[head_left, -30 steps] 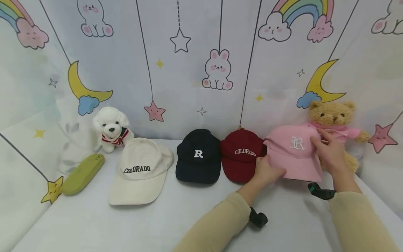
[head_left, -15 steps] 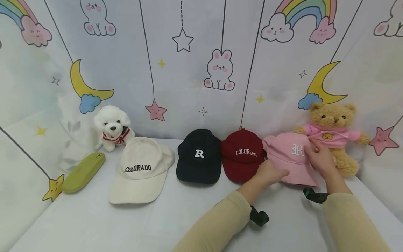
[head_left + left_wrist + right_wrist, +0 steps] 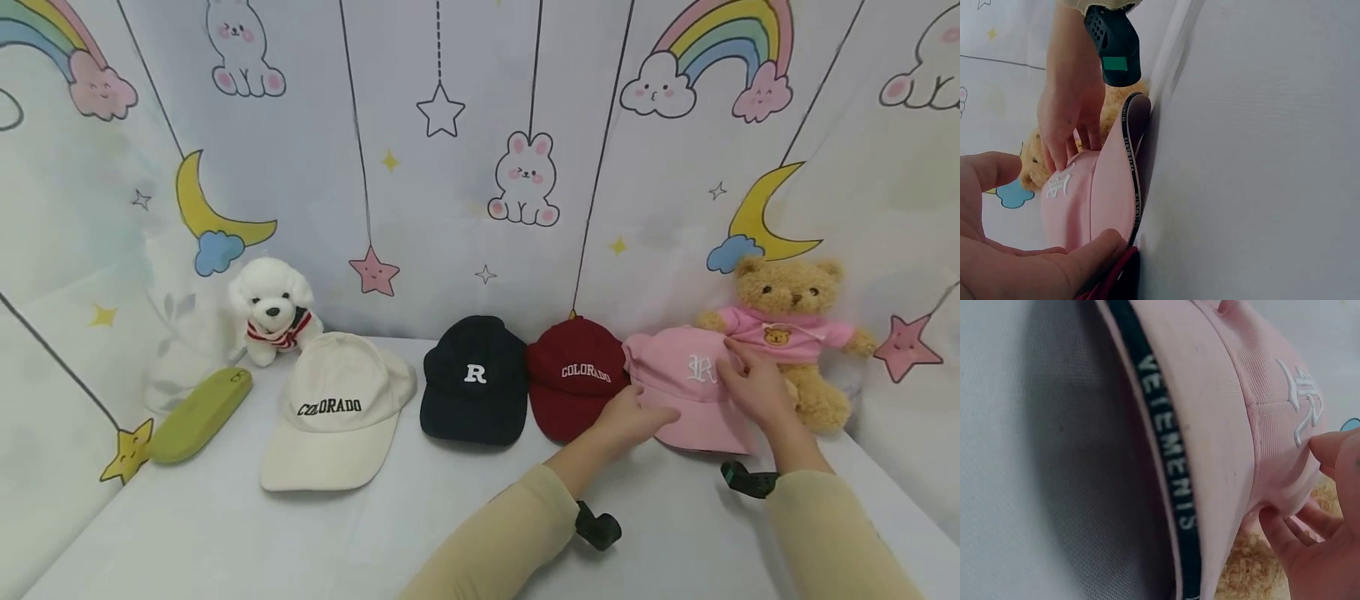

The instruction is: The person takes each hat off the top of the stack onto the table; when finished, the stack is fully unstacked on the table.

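Observation:
A pink baseball cap (image 3: 693,417) with a white embroidered letter stands upright at the right end of a row of caps. My right hand (image 3: 761,392) pinches the right side of its crown; in the right wrist view, fingertips (image 3: 1280,528) lie on both sides of the fabric. By the pink cap's left edge is my left hand (image 3: 626,421), its fingers spread. One left fingertip (image 3: 1110,239) appears against the brim in the left wrist view, while another finger stands off the cap. Touching the pink cap is a dark red cap (image 3: 573,375) lettered COLORADO, partly behind my left hand.
A teddy bear (image 3: 806,392) in a pink top sits behind my right hand. Further left are a navy cap (image 3: 476,408), a cream cap (image 3: 330,454), a white toy dog (image 3: 273,292) and a green case (image 3: 202,417). Behind the white table (image 3: 337,550) hangs a patterned cloth (image 3: 435,200).
The pink cap has come down and slightly left with my right hand, uncovering more of the teddy bear. My left hand stays at the cap's left side.

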### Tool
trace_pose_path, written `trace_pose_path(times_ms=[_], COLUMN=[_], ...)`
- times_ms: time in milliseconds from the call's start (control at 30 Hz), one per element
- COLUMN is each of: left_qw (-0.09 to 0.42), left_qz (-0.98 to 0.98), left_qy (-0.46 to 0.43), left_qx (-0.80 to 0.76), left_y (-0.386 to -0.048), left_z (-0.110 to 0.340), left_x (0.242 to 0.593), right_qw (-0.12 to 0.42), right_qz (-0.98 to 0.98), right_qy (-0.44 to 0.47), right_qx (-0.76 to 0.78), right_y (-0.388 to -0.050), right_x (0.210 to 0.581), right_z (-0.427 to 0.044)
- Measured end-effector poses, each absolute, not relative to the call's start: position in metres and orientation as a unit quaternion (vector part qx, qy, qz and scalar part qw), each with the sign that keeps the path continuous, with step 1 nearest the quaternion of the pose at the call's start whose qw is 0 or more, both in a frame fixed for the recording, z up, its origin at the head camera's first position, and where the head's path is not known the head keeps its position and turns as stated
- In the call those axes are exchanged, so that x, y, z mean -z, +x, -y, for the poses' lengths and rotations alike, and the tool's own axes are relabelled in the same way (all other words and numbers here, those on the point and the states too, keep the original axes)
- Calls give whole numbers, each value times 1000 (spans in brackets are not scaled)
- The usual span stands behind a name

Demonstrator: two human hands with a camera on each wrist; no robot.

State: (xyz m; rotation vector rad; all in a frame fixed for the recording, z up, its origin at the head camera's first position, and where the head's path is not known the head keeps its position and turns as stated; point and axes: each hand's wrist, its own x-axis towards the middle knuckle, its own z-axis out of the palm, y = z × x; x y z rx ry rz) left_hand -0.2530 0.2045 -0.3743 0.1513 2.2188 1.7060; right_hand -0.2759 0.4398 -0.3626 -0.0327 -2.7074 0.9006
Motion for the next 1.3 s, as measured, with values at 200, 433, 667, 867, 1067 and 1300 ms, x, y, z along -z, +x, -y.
trace_pose_path(times_ms=[200, 433, 667, 867, 1067, 1300], left_qw=[165, 153, 156, 147, 142, 134], left_qz=[-762, -717, -694, -711, -716, -723], left_qy=[90, 120, 159, 194, 215, 230], left_qx=[-620, -670, -684, -660, -649, -638], left_y=[-250, -252, -256, -257, -254, -251], left_z=[-188, -165, -134, -111, -91, -70], left_x=[380, 378, 375, 371, 365, 365], right_qw=[171, 199, 150, 120, 113, 125], right_qz=[941, 941, 957, 963, 963, 962], right_qy=[-10, -10, -11, -20, -11, -3], right_qx=[-291, -274, -248, -241, -244, -243], right_y=[-277, -274, -263, -259, -260, -260], right_x=[370, 369, 370, 374, 378, 380], right_z=[-438, -430, -418, -410, -408, -406])
